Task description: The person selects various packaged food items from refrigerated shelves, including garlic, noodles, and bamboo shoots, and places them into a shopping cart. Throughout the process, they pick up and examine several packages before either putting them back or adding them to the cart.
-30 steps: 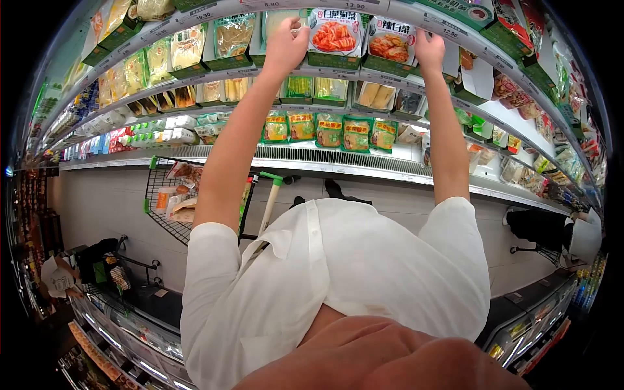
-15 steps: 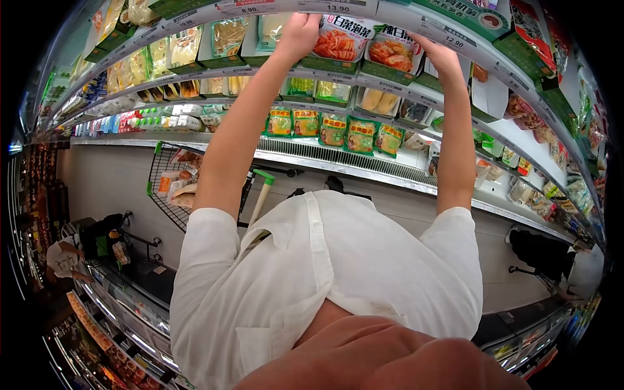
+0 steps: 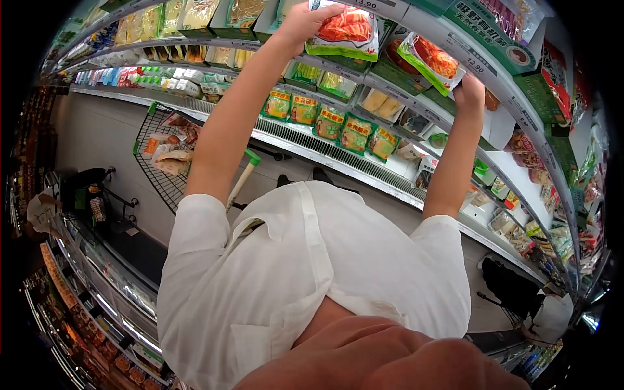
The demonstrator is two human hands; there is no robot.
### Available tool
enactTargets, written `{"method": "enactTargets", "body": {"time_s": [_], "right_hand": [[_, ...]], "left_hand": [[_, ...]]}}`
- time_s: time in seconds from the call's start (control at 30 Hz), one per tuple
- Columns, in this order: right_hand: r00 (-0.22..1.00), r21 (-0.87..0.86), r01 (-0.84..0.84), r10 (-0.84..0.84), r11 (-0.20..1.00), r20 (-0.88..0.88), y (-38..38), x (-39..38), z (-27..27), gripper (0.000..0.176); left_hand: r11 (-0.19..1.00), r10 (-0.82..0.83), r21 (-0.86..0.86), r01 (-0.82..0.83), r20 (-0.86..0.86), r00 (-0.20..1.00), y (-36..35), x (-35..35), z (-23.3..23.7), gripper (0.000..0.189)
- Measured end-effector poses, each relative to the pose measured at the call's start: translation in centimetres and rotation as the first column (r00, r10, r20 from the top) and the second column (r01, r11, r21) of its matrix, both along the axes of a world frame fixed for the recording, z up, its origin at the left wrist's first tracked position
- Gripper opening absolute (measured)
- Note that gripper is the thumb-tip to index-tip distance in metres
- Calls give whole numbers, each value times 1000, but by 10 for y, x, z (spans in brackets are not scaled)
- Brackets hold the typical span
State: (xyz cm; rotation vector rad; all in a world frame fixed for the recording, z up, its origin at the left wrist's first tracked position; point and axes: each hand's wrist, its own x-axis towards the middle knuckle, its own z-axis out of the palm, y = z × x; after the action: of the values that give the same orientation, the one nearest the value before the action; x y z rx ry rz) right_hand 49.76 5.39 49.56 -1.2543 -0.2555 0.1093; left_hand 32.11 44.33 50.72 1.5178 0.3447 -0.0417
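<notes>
My left hand [image 3: 303, 27] grips the left edge of a kimchi packet [image 3: 348, 31], thumb across its front, up at the shelf. The packet shows red cabbage on a white and green wrapper, and its top is cut off by the view. My right hand [image 3: 469, 92] is closed on the lower right corner of a second kimchi packet [image 3: 431, 60], which tilts out in front of the shelf. Some of that hand's fingers are hidden. Between the two packets, another reddish packet [image 3: 398, 57] sits in a green display box.
Packaged foods line the curved refrigerated shelves, with yellow-green packets [image 3: 330, 122] on the bottom one. A black wire shopping cart [image 3: 153, 159] holding groceries stands to my left. Other people are at the far left [image 3: 44, 211] and the right [image 3: 549, 318].
Both kimchi packets have come out from the shelf and now show their green lower edges. My right hand has moved down and to the right, and the view has shifted slightly.
</notes>
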Motion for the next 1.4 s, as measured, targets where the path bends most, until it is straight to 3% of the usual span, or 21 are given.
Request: {"method": "enactTargets", "body": {"time_s": [0.07, 0.1, 0.17, 0.27, 0.3, 0.4, 0.47, 0.5, 0.67, 0.8, 0.9, 0.97, 1.0, 1.07, 1.13, 1.17, 1.2, 1.23, 1.27, 1.33, 1.4], "right_hand": [[953, 112, -217, 236, 970, -190, 4, -46, 22, 37], [885, 140, -364, 389, 921, -256, 10, -70, 29, 39], [857, 66, -397, 395, 916, -332, 22, -109, 4, 39], [589, 257, -605, 640, 754, -493, 46, -164, -49, 37], [482, 312, -663, 708, 680, -516, 58, -179, -66, 36], [291, 427, -653, 727, 626, -621, 96, -231, -120, 42], [54, 597, -664, 826, 449, -561, 118, -254, -156, 49], [-15, 574, -703, 799, 419, -601, 138, -268, -161, 59], [-33, 277, -911, 616, 305, -787, 252, -344, -157, 58], [15, 82, -985, 552, 152, -834, 348, -405, -177, 47], [56, -57, -998, 506, 13, -861, 421, -444, -212, 37], [110, -166, -984, 515, -63, -850, 464, -473, -246, 35], [145, -222, -970, 504, -96, -851, 488, -486, -262, 35], [217, -430, -850, 544, -303, -811, 529, -503, -316, 35], [290, -546, -753, 559, -368, -777, 562, -526, -357, 40], [293, -544, -752, 552, -371, -781, 574, -535, -387, 40], [319, -687, -585, 657, -430, -683, 583, -543, -419, 42], [315, -803, -392, 755, -449, -576, 591, -552, -430, 44], [324, -802, -393, 749, -449, -578, 597, -558, -439, 44], [255, -801, -179, 759, -572, -599, 609, -579, -444, 49], [156, -815, -132, 800, -564, -579, 614, -587, -462, 55]], "left_hand": [[978, 197, -129, -162, 341, 919, -31, -50, 9, 45], [962, 151, -258, -86, 245, 958, -30, -71, 6, 44], [881, 208, -455, -131, 125, 970, -38, -121, -13, 45], [727, 324, -631, -271, -33, 945, -48, -214, -40, 43], [677, 354, -662, -321, -89, 931, -45, -244, -51, 41], [550, 470, -698, -458, -195, 861, -35, -335, -106, 41], [460, 576, -717, -524, -209, 790, -36, -392, -129, 45], [442, 611, -695, -567, -229, 758, -34, -418, -137, 49], [169, 780, -706, -688, -331, 531, -7, -525, -211, 47], [-37, 779, -527, -849, -547, 306, 40, -591, -275, 38], [-37, 763, -488, -872, -577, 291, 85, -629, -323, 40], [102, 731, -359, -928, -606, 315, 113, -652, -364, 41], [98, 724, -366, -925, -612, 319, 126, -662, -392, 41], [264, 743, -101, -959, -613, 269, 149, -679, -439, 39], [289, 763, -58, -956, -589, 267, 168, -685, -449, 43], [407, 751, 149, -901, -617, 237, 178, -688, -455, 40], [510, 744, 343, -789, -637, 203, 188, -691, -463, 38], [489, 778, 447, -749, -613, 141, 191, -692, -481, 40], [497, 774, 443, -746, -616, 150, 191, -695, -497, 40], [563, 729, 468, -681, -669, 143, 200, -695, -508, 42], [549, 750, 496, -672, -647, 135, 201, -694, -507, 37]]}}
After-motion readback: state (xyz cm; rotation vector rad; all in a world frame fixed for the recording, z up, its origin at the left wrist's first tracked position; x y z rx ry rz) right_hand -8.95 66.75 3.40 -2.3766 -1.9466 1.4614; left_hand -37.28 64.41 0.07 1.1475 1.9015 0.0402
